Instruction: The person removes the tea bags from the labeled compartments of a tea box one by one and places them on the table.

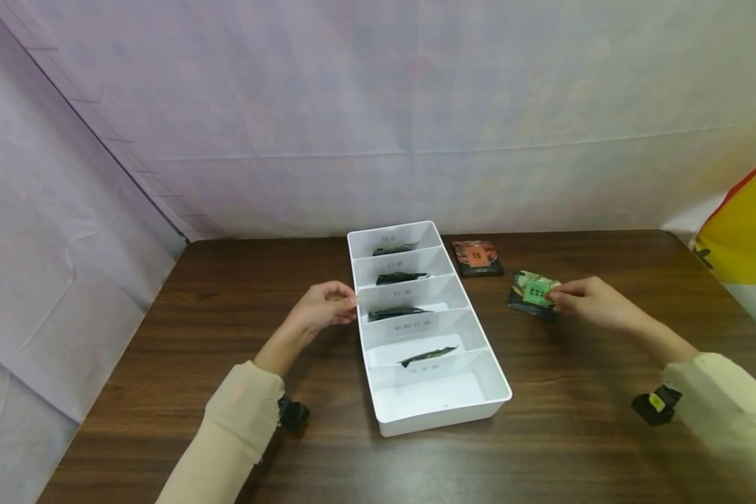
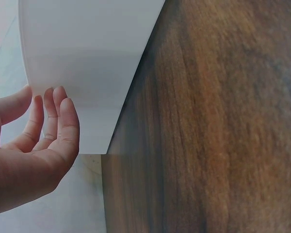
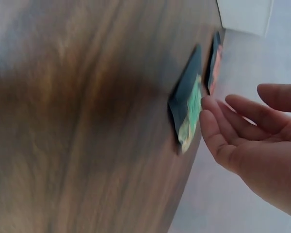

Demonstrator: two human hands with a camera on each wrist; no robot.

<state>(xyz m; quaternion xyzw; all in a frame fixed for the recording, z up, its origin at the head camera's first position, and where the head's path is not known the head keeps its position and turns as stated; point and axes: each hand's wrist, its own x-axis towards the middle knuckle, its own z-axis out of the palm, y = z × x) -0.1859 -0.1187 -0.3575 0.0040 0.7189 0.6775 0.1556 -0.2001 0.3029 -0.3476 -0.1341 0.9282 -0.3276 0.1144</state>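
A long white divided box (image 1: 442,416) stands on the table, with dark packets upright in several compartments. My left hand (image 1: 323,308) is at the box's left side. In the left wrist view, its thumb tip touches the rim (image 2: 23,53) and its loosely bent fingers lie against the outer wall. A green and black packet (image 1: 532,294) lies right of the box. At its right edge is my right hand (image 1: 589,301), fingertips reaching the packet. The right wrist view shows this hand's thumb apart from its fingers, the fingertips close beside the packet (image 3: 194,109).
A red and black packet (image 1: 477,257) lies beside the box's far right side. The dark wooden table (image 1: 227,315) ends at a pale curtain (image 1: 327,154) behind. Yellow and red material (image 1: 746,224) hangs at the far right. Each compartment bears a small printed label, unreadable here.
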